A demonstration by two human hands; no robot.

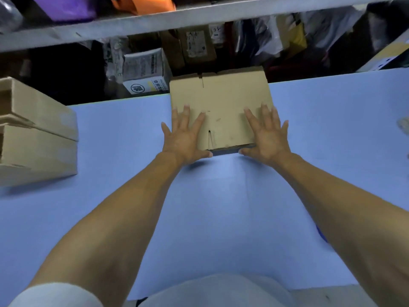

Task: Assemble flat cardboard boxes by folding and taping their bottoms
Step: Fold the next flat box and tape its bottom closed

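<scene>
Flat cardboard box (223,107): lies flat at the far edge of the blue worktop (110,134), near its middle; its far end reaches just past that edge. A slit between flaps shows at its near edge.
Left hand (184,138): fingers straight and spread, palm down on the near left corner of the flat box; the thumb lies along the box's near edge. It grips nothing.
Right hand (269,135): fingers likewise straight and spread, pressing on the near right corner, with the thumb at the near edge. It holds nothing.
Assembled boxes (37,134): two brown cartons stacked at the left edge of the worktop, well apart from the hands.
Shelf (199,16): a pale board runs above the far edge; blurred cartons and bagged goods sit below it.
</scene>
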